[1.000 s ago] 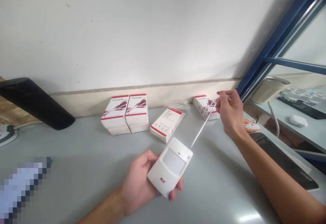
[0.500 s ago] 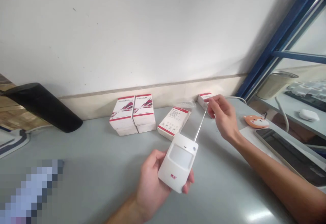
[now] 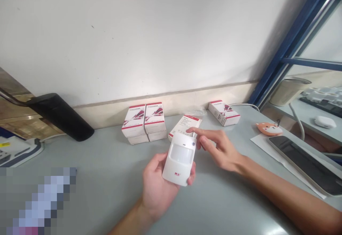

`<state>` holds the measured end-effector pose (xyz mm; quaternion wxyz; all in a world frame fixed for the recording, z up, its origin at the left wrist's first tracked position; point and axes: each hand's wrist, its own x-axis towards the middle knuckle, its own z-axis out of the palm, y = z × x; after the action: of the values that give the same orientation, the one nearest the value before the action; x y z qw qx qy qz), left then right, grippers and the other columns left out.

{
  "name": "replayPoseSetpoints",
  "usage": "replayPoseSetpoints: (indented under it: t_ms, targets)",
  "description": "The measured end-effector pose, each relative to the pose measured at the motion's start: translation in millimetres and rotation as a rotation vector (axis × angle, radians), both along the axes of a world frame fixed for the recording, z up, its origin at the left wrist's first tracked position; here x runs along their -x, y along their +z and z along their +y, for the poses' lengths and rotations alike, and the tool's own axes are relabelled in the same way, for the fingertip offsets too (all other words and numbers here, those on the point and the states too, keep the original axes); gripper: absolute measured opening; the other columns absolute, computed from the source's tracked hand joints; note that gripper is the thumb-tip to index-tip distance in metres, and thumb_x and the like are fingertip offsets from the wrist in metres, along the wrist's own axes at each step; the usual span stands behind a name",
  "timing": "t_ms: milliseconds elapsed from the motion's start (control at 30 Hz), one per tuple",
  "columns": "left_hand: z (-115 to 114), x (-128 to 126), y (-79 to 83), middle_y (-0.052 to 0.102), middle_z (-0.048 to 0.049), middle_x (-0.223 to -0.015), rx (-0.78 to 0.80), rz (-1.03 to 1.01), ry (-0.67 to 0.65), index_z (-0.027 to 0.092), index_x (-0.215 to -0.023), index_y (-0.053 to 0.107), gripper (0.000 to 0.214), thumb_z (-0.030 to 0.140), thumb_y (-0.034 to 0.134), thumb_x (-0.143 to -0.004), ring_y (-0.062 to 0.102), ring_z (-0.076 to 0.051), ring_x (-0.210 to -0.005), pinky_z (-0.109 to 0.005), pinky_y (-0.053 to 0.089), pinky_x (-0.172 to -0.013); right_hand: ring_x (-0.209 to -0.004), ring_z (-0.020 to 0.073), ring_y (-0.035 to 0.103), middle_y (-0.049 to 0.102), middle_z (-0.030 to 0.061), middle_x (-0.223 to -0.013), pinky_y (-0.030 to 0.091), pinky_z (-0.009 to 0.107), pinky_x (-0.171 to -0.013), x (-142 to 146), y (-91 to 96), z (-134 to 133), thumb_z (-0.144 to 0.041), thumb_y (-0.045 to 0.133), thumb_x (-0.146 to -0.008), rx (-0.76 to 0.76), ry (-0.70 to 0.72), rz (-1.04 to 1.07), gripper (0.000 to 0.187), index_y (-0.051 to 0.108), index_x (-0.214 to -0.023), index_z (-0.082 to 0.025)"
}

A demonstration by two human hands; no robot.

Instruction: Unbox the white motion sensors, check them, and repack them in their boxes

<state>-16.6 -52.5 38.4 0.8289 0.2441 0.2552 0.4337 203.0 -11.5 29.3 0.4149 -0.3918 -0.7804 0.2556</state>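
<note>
A white motion detector [image 3: 177, 165] with a milky rectangular window and a small red logo lies face up in my left hand [image 3: 159, 188]. My left fingers wrap round its underside and right edge, with the thumb along its left side. From its top right corner a short metal antenna stub [image 3: 193, 134] sticks out. The outstretched index finger of my right hand [image 3: 217, 149] rests on the antenna's tip; the thumb sits just below, apart from it. Behind the detector, a white and red box [image 3: 184, 124] lies on the grey table and is partly covered.
Several white and red boxes [image 3: 144, 123] are stacked by the wall. Another such box [image 3: 224, 113] lies to the right. Further right are an orange animal-shaped item [image 3: 269, 129], paper [image 3: 263, 142] and a phone [image 3: 301, 162]. A black cylindrical object [image 3: 62, 117] leans at left.
The long antenna has been pushed down to a short stub. My right hand has come down and left to the detector, its pinch on the antenna's end opened into an outstretched index finger.
</note>
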Motion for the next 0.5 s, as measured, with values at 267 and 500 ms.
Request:
replayPoseSetpoints:
  t_ms: [267,500]
  targets:
    - [2,-1,0.9,0.066,-0.0179,-0.082,0.076,-0.017,0.04,0.005,-0.105,0.073,0.045,0.037,0.041,-0.099,0.058,-0.025,-0.073,-0.037,0.041,-0.069,-0.115,0.0284,0.067,0.072,0.0091,-0.126,0.056,0.044,-0.094,-18,1.9,24,-0.05,0.028,-0.112,-0.217,-0.316,-0.283,0.052,0.067,-0.143,-0.034]
    - [-1,-2,3.5,0.065,-0.017,-0.079,0.02,-0.023,-0.021,0.005,-0.1,0.073,0.049,0.039,0.038,-0.1,0.057,-0.024,-0.069,-0.037,0.041,-0.069,-0.156,0.0374,0.038,0.051,0.0074,-0.162,0.033,0.066,-0.126,-43,-32.1,57,-0.062,0.027,-0.109,-0.012,-0.464,-0.351,0.06,0.053,-0.157,-0.036]
